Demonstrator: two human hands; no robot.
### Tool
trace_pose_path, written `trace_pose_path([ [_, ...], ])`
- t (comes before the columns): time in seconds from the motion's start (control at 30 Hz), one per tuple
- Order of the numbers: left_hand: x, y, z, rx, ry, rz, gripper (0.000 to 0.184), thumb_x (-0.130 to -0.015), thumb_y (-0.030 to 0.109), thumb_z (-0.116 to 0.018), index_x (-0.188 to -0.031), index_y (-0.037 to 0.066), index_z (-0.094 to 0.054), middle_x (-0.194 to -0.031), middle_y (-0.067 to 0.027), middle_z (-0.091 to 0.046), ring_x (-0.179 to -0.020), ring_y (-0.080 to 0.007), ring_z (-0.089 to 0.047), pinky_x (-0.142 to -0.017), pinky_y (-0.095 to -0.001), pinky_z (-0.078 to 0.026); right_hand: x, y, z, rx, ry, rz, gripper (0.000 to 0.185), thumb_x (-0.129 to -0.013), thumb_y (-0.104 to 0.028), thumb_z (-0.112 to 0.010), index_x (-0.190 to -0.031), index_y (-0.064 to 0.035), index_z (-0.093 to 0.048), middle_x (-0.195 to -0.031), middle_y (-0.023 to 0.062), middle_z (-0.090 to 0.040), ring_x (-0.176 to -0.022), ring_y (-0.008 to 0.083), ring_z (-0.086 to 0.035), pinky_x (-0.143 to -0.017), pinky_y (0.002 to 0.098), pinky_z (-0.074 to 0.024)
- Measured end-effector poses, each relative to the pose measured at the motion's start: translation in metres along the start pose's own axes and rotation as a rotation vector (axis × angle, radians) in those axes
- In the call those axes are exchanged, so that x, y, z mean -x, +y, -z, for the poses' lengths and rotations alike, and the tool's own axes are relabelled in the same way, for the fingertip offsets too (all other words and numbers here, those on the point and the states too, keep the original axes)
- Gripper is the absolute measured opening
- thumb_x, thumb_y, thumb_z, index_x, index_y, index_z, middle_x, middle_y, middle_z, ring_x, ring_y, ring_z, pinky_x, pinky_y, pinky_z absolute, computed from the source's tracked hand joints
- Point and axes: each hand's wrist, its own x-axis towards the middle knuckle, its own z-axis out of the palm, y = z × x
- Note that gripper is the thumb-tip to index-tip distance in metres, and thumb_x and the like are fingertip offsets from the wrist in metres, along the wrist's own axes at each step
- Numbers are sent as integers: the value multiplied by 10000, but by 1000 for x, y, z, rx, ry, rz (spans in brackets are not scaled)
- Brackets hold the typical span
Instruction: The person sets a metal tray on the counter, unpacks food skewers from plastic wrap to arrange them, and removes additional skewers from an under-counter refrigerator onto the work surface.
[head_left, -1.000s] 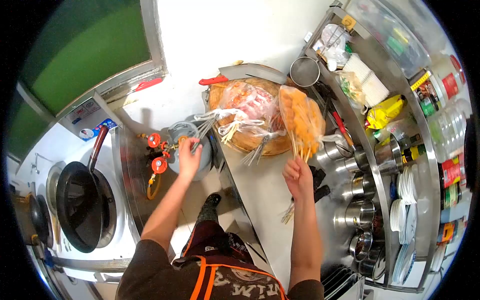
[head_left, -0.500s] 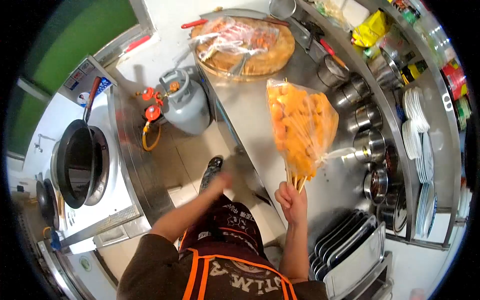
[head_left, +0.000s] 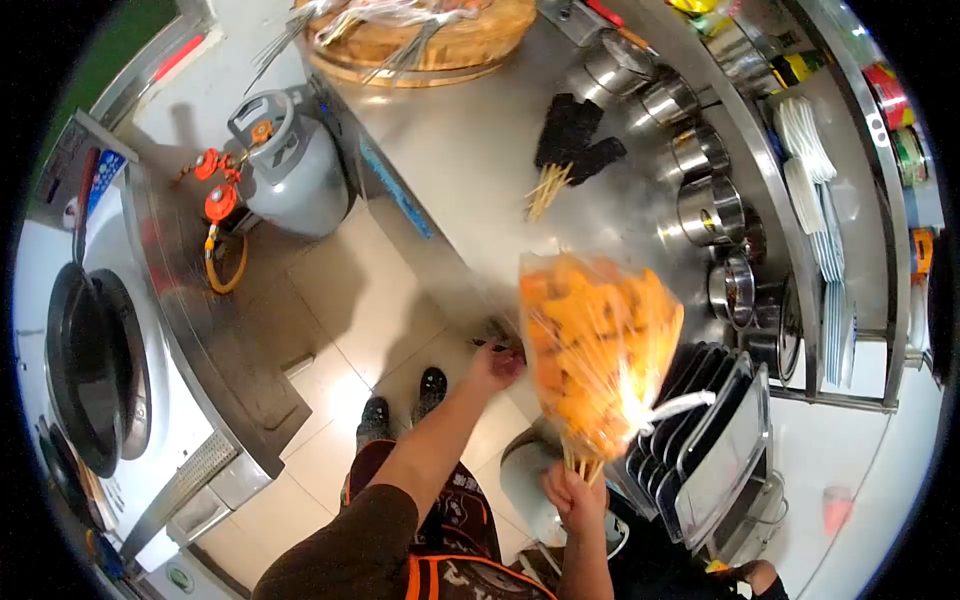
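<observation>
My right hand (head_left: 574, 500) is closed around the wooden stick ends (head_left: 582, 464) of a bunch of skewers. Orange pieces of food on the skewers (head_left: 598, 340) fill a clear plastic bag, knotted near the sticks with a white tie (head_left: 682, 405). My left hand (head_left: 497, 367) is at the counter's front side, its fingers curled at a dark handle (head_left: 492, 336); the fingertips are partly hidden. Beyond the bag, dark flat pieces on skewers (head_left: 574, 135) lie on the steel counter (head_left: 455, 160).
A round wooden board (head_left: 440, 48) sits at the counter's far end. On the left, a grey gas cylinder (head_left: 295, 165) stands on the floor near a black wok (head_left: 85, 370). Metal pots (head_left: 710, 210) line the right side. Trays (head_left: 720, 455) stand upright in a rack, near a person's hand (head_left: 762, 577).
My left hand has moved from above the floor to the counter's front side. The bagged skewers have come nearer to me, and the dark skewers now show. My view has shifted.
</observation>
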Motion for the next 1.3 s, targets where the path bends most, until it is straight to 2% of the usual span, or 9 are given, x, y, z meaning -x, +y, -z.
trace_pose_path([
  [0.13,44,-22,-59,11,-11,-231,475,-878,381,-447,-1060,-58,-445,-847,-159,-544,-830,-267,-542,-774,-408,-461,26,35,4,-17,80,-51,466,-788,-246,-605,-1092,18,-370,-497,-24,-320,-369,50,-240,-345,184,-208],
  [0.3,18,-19,-26,-20,-66,18,569,-860,495,-415,-1156,8,-424,-1171,-152,-483,-1030,-312,-489,-867,-404,-416,66,49,5,63,152,-153,503,-771,-252,-628,-1093,39,-371,-480,-17,-319,-369,53,-254,-340,193,-212],
  [0.37,22,-9,3,87,-689,297,567,-849,501,-434,-1139,14,-443,-1202,-144,-457,-1074,-313,-459,-892,-421,-403,87,56,18,140,188,-187,493,-767,-247,-630,-1077,44,-381,-480,-16,-320,-375,60,-270,-339,199,-215],
  [0.43,39,-11,16,-2,-86,-203,512,-857,470,-444,-1125,34,-465,-1163,-138,-485,-1048,-314,-473,-875,-457,-408,97,60,22,178,165,-263,480,-761,-237,-631,-1071,40,-392,-498,-9,-333,-384,68,-279,-345,205,-222],
  [0.63,259,92,137,-339,305,-845,493,-816,428,-534,-1142,68,-444,-1084,-93,-504,-1038,-253,-482,-909,-382,-401,96,73,20,148,66,-448,379,-774,-138,-573,-1070,26,-403,-588,17,-398,-451,89,-341,-397,220,-267],
  [0.7,295,90,77,246,202,-602,594,-765,344,-569,-1216,11,-372,-1153,-174,-475,-1090,-292,-465,-956,-420,-379,86,84,16,171,59,-525,328,-781,-57,-534,-1073,19,-408,-633,35,-436,-489,105,-383,-428,231,-299],
  [0.83,286,144,56,452,-250,-1010,508,-823,335,-502,-1141,-56,-432,-1134,-193,-493,-1048,-301,-486,-886,-358,-436,62,132,11,228,-80,-530,390,-798,-198,-579,-1082,-7,-391,-583,4,-361,-440,78,-305,-404,224,-237],
  [1.07,280,156,69,330,-381,-1089,503,-830,333,-485,-1122,-75,-442,-1064,-150,-543,-889,-232,-540,-738,-278,-464,-45,244,32,109,-213,-578,320,-821,-219,-561,-1029,-47,-391,-600,-12,-354,-450,70,-292,-396,215,-227],
  [1.3,278,166,74,226,-779,-1039,852,-777,298,-589,-1317,-84,-52,-927,-69,-455,-742,-139,-481,-660,-223,-446,-230,362,61,39,-176,-320,214,-843,-205,-545,-929,-74,-400,-566,-34,-316,-462,43,-279,-393,192,-229],
])
